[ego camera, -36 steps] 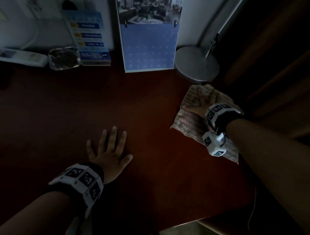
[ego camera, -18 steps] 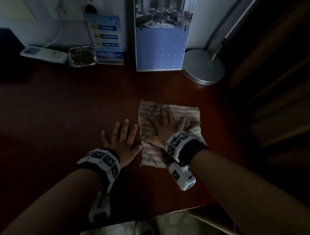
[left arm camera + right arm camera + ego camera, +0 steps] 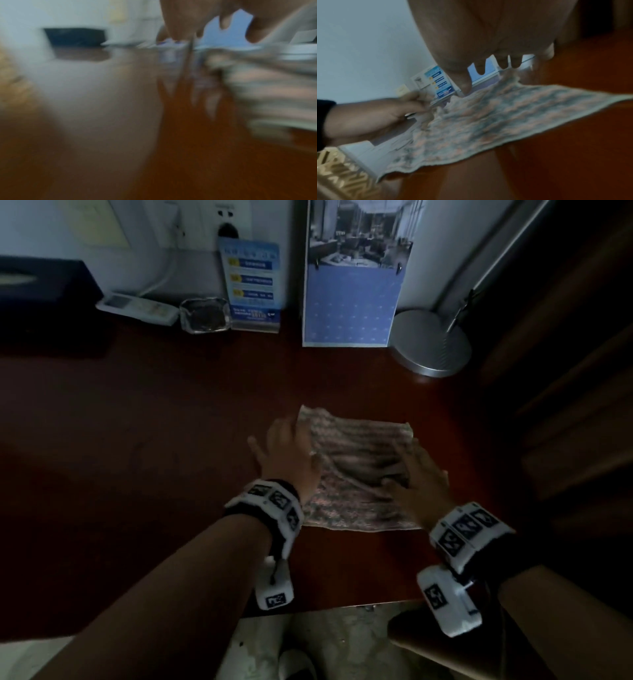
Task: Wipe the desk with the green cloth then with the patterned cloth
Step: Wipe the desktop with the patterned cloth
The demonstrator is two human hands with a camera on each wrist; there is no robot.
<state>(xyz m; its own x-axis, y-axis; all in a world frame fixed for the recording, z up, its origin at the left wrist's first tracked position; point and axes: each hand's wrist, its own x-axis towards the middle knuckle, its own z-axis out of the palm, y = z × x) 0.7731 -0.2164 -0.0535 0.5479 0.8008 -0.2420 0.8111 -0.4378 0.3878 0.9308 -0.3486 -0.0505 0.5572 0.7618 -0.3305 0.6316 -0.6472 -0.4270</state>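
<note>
Left wrist view smeared by blur: patterned cloth (image 3: 267, 94) only streaks, left hand (image 3: 197, 16) cut off by the top edge, grip unreadable. Right hand (image 3: 488, 33) cropped at the top of the right wrist view. Print on the blue card (image 3: 251, 282) too small to read.

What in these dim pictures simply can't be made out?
- Left hand fingertips: head view, motion blur; whether they pinch the patterned cloth is unclear.
- Left wrist view: smeared throughout.
- Right hand fingers: their grip on the cloth is unclear in both views.
- Blue leaflet text: too small.
- Green cloth: in no view.
</note>
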